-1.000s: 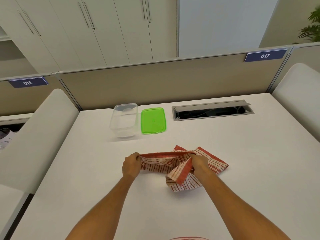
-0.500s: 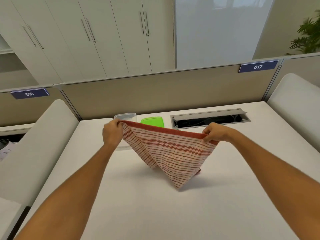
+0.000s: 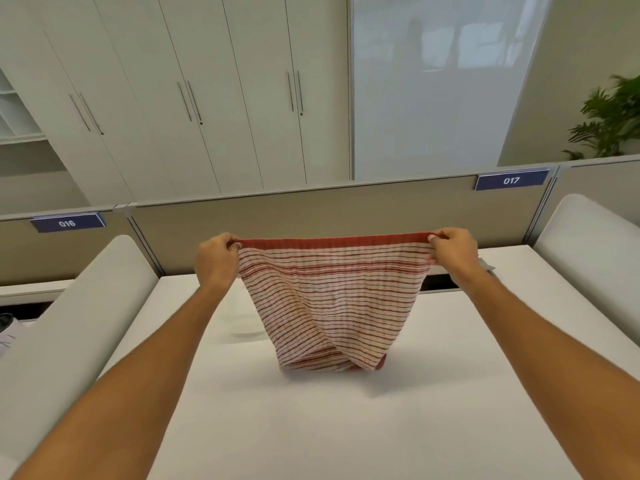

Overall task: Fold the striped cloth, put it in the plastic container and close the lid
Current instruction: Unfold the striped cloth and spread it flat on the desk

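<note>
White surface (image 3: 346,427) lies below. Left hand (image 3: 216,259) and right hand (image 3: 452,252) each pinch a top corner of the red-and-white striped cloth (image 3: 332,299), stretched taut.

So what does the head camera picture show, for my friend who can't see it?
Two hands, left hand and right hand, hold a red striped cloth up by its top corners, stretched wide over a white table. The cloth's bottom end bunches on the table. Behind are cupboards and a plant.

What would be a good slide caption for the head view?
Left hand and right hand hold the striped cloth stretched above the table.
</note>
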